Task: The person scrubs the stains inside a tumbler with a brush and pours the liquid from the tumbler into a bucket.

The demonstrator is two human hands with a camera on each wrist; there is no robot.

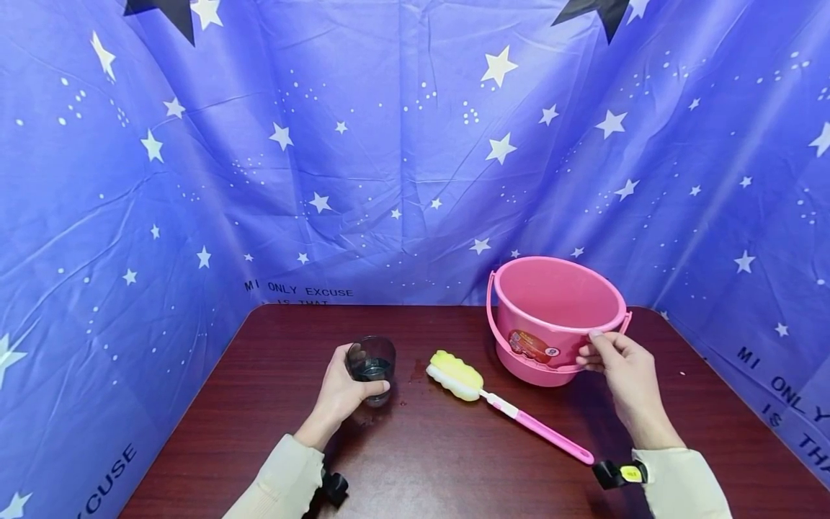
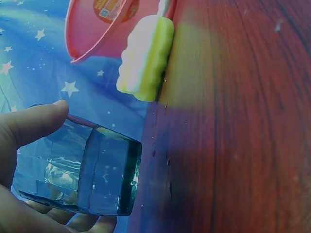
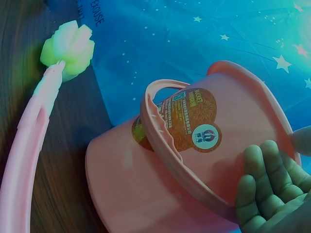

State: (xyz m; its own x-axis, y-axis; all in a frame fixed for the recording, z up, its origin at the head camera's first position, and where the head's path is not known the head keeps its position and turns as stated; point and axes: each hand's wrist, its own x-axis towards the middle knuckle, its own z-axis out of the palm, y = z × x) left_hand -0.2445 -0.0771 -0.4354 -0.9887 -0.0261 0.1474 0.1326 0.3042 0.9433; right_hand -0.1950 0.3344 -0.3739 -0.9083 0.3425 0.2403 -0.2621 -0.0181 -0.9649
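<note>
In the head view my left hand [image 1: 341, 393] grips a clear glass [image 1: 372, 358], its thumb along the near side. Clear liquid seems to fill the lower part of the glass [image 2: 92, 170]. Whether its base touches the table I cannot tell. To the right, my right hand [image 1: 622, 367] holds the rim of a pink bucket [image 1: 551, 295], thumb at the rim and fingers against the outer wall [image 3: 265, 189]. The bucket stands upright, its handle hanging down in front. Between the hands lies a sponge brush [image 1: 457, 376] with a yellow and white head and a pink handle.
The dark red wooden table [image 1: 415, 461] has a few wet drops beside the brush head. A blue star-patterned cloth [image 1: 389, 144] hangs behind the table and at both sides. Each wrist wears a black strap.
</note>
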